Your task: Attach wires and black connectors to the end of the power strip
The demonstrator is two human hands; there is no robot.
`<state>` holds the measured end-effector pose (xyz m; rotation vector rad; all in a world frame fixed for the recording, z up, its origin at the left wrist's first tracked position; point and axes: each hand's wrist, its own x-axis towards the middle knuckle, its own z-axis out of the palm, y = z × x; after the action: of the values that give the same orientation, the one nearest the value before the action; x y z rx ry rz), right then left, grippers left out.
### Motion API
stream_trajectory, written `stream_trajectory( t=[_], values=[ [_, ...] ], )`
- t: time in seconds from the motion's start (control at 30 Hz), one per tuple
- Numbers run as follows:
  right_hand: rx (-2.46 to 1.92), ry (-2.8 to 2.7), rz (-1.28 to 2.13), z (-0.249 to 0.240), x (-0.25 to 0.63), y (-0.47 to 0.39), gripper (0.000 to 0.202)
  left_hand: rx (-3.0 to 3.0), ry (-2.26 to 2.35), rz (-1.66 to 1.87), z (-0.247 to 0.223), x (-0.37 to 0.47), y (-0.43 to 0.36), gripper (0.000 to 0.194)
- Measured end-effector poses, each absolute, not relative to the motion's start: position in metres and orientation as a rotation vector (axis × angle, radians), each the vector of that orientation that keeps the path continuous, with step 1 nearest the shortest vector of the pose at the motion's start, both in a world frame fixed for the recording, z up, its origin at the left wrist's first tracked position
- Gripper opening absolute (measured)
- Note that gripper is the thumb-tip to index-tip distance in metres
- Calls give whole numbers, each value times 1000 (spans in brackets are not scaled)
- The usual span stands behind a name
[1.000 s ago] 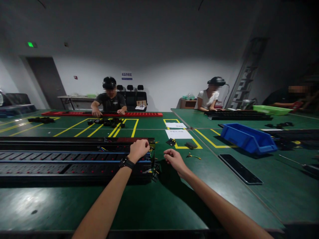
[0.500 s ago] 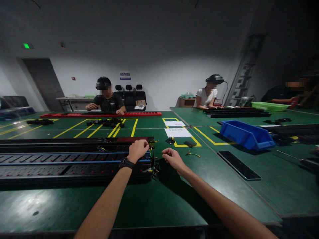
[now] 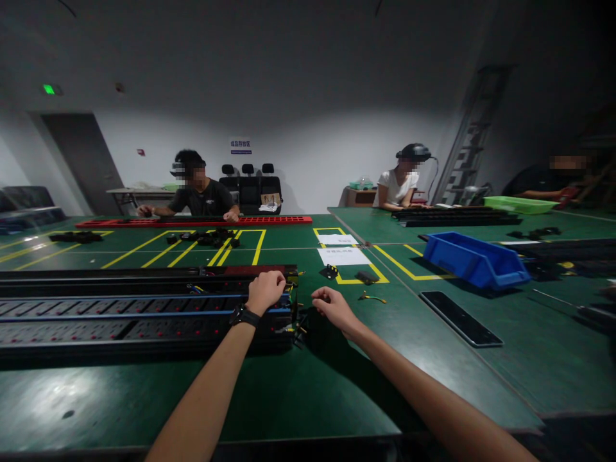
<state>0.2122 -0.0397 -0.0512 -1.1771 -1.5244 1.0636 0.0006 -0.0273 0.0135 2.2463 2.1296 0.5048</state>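
My left hand (image 3: 266,290), a watch on its wrist, rests at the right end of the long black strips (image 3: 158,324); its fingers are closed on something I cannot make out near the end wires. Just right of that end, my right hand (image 3: 333,308) is over the green table (image 3: 356,398) with thumb and fingers pinched together. Whatever it holds, if anything, is too small to name. Small black parts and wires (image 3: 299,328) lie between the hands at the strip end. A short yellow-green wire (image 3: 373,298) lies right of my right hand.
White papers (image 3: 342,256) and small black parts (image 3: 366,277) lie ahead. To the right are a blue bin (image 3: 476,262), a phone (image 3: 461,319) and a screwdriver (image 3: 582,309). Across the table, people sit behind a red rail (image 3: 274,220) and black strips (image 3: 457,217).
My hands have hardly moved. The person at the far left has leaned to the left, and one of that person's hands has moved left along the red rail.
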Motion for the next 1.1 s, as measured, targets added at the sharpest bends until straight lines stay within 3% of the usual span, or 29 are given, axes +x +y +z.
stream_trajectory(
  t=[0.67, 0.93, 1.1],
  values=[
    [-1141, -1633, 978, -56, 213, -37, 13, 2340, 1991, 559, 9, 6, -25, 26],
    [-1151, -1665, 956, -55, 212, -38, 13, 2440, 1791, 434, 13, 5, -29, 42],
    [-1142, -1679, 953, -52, 213, -39, 12, 2460, 1814, 441, 13, 6, -28, 37]
  ],
)
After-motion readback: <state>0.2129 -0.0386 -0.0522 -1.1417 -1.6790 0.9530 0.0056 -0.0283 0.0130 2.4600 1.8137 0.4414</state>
